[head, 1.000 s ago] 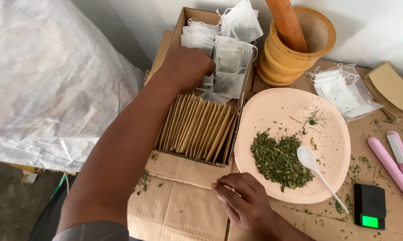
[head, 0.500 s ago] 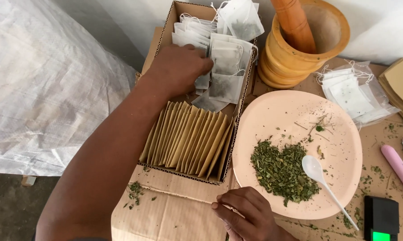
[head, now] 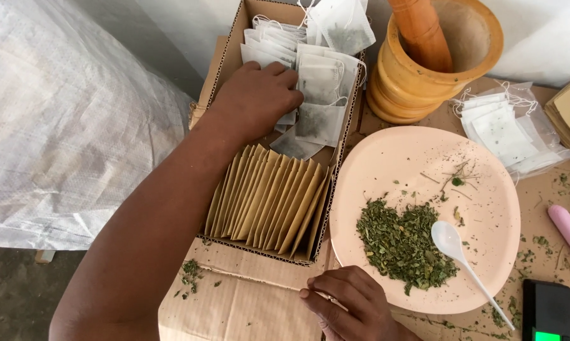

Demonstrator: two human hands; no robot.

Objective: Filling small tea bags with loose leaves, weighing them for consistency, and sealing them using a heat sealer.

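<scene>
Covering the surface [head: 253,303] is flattened brown cardboard, and on it a cardboard box [head: 225,57] holds white tea bags [head: 323,79] at the far end and a row of upright brown paper envelopes [head: 266,202] at the near end. Compared with a second ago, the left hand [head: 253,101] has settled deeper among the tea bags, its fingers [head: 282,79] now curled against one filled bag, pinching or pressing it; a firm grasp I cannot tell. Beside the box, the pink plate [head: 392,164] carries dried green leaves [head: 402,243] and a white spoon [head: 465,265]. The right hand [head: 348,309] stays loosely clenched on the cardboard, holding nothing visible.
</scene>
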